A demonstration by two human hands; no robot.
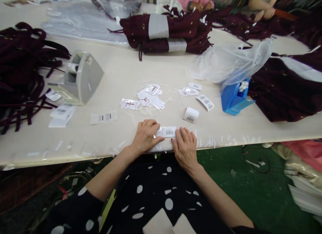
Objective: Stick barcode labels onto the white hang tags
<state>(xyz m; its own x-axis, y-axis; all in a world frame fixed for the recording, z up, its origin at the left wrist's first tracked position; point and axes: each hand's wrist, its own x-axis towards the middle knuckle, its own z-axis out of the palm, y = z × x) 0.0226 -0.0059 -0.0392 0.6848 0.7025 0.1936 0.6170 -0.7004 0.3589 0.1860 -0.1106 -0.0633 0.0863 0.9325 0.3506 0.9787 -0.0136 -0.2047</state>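
A small white barcode tag lies flat at the table's front edge, between my two hands. Its left end, which looks like clear plastic, is under the curled fingers of my left hand, the thumb stretched along its lower edge. My right hand rests at the tag's right end, fingers laid out flat and thumb apart. Beyond them is a pile of white hang tags, with a single tag beside it. To the right lie a curled strip of barcode labels, a flat label strip and several barcode tags.
A grey tape dispenser stands left, a blue one right, partly under clear plastic. Dark maroon garments lie in a heap at left and banded bundles behind. Two people's hands show across the table.
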